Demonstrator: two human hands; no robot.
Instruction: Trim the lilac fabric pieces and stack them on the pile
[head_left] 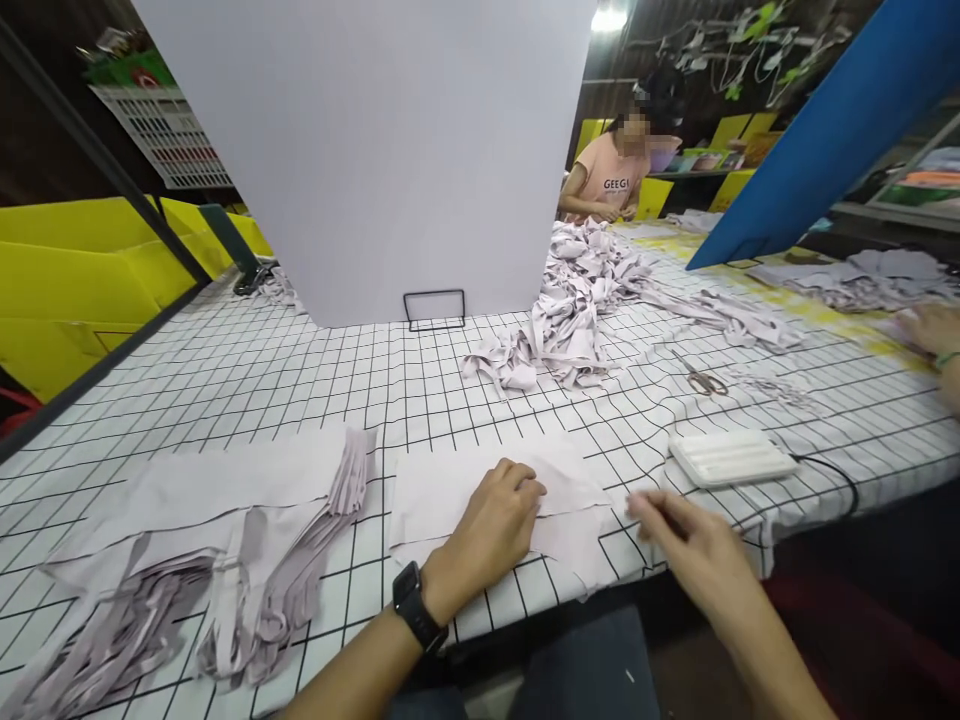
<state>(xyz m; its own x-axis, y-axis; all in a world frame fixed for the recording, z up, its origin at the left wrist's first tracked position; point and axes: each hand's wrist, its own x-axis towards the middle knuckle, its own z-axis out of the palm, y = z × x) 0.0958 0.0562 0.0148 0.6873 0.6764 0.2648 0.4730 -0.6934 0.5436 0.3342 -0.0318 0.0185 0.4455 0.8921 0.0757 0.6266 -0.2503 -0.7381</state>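
A pale lilac fabric piece [442, 490] lies flat at the table's front edge, with a folded or layered strip along its lower side. My left hand [495, 525], a black watch on its wrist, rests on this cloth with fingers curled against it. Just past the cloth's right end, my right hand [694, 545] is held with thumb and fingertips together; anything between them is too small to make out. To the left lies a stack of matching fabric pieces [225, 480] with long straps [240, 600] hanging toward me.
A large white board [390, 160] stands across the table [360, 380]. Behind the cloth is a heap of lilac strips [577, 300]. Scissors [705, 381] and a white corded device [731, 458] lie right. A blue board [817, 130], a co-worker [611, 175] and another person's hand [930, 328] are beyond.
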